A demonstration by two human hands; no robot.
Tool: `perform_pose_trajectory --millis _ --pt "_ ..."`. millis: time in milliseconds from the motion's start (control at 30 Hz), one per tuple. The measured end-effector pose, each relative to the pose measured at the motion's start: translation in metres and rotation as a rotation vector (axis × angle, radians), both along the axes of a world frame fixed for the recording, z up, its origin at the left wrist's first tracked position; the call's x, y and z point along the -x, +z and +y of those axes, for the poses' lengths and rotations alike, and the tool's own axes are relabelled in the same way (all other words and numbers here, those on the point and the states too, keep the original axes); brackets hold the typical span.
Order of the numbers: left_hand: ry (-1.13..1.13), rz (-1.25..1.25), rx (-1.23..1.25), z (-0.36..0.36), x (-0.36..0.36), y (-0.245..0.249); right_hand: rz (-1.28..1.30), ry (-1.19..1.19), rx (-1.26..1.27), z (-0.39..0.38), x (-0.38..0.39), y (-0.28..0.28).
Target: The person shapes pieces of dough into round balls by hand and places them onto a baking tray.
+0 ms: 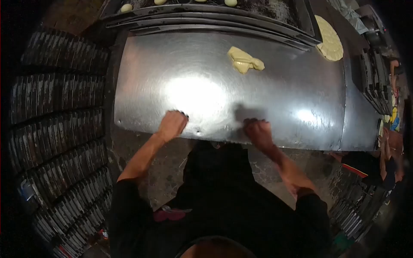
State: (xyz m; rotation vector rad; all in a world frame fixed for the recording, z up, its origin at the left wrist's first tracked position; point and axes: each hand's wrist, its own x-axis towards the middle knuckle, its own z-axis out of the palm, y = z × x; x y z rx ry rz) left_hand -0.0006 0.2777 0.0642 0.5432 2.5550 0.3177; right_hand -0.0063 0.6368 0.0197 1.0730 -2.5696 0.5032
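Head camera view: a broad metal surface (148, 81) shines with a brushed sheen, fine swirling scratches and two bright glare spots. Toward its far side, right of the middle, rests a lump of dough (244, 61), pale yellow, smooth and moist-looking, irregular, with folds and a stubby lobe pointing right. It is well apart from both hands.

The left hand (173, 124) is over the near edge, its fingers curled inward and pressed together; a small dark patch shows by the fingertips, too unclear to name. The right hand (258, 130), also near that edge, has bent fingers beside a blurred, flat, grey shape (251, 113); whether they grip it cannot be told.

Beyond the surface, stacked metal trays (215, 18) have straight raised rims, and the top one bears pale, rounded balls (230, 2). By their right corner lies a large, flat, rounded slab (329, 39), pale yellow with a dimpled face. Rows of dark, scuffed trays (60, 92) fill the left side. At the far right, another person (373, 168) wears dark clothing with a red and yellow stripe.
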Motion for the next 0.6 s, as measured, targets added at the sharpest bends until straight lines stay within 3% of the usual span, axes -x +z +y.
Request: perform_pose_trajectory --millis 33,100,200,300,333,367,400,467,500,533,600 --pt "0.150 0.439 -0.224 -0.013 0.004 -0.041 0.055 0.027 -0.094 0.000 0.014 0.003" --pt "0.262 0.642 -0.335 0.029 0.061 -0.026 -0.244 -0.331 0.150 -0.062 0.062 -0.009" --pt "0.203 0.450 -0.417 0.066 0.040 -0.035 -0.196 -0.417 0.157 -0.123 0.066 -0.004" --pt "-0.032 0.408 -0.508 0.021 0.006 -0.029 -0.062 -0.165 0.178 -0.066 0.011 0.001" --pt "-0.139 0.359 -0.353 -0.020 -0.005 -0.052 -0.055 -0.168 0.173 -0.047 0.015 0.011" --pt "-0.116 -0.011 0.054 -0.033 0.020 -0.035 -0.273 -0.148 0.080 -0.031 0.024 0.025" --pt "0.014 0.253 -0.148 -0.040 0.036 -0.040 -0.485 -0.131 -0.011 -0.026 0.034 0.031" --pt "0.188 0.604 -0.423 -0.022 0.073 -0.040 -0.234 -0.550 0.005 -0.063 0.071 -0.001" --pt "0.233 0.710 -0.490 0.009 0.101 -0.034 0.075 -0.465 0.171 -0.087 0.093 0.006" --pt "0.235 0.676 -0.490 0.029 0.095 -0.039 -0.079 -0.552 0.358 -0.106 0.107 0.005" --pt "0.205 0.411 -0.475 0.052 0.093 -0.042 -0.135 -0.518 0.221 -0.099 0.071 -0.011"
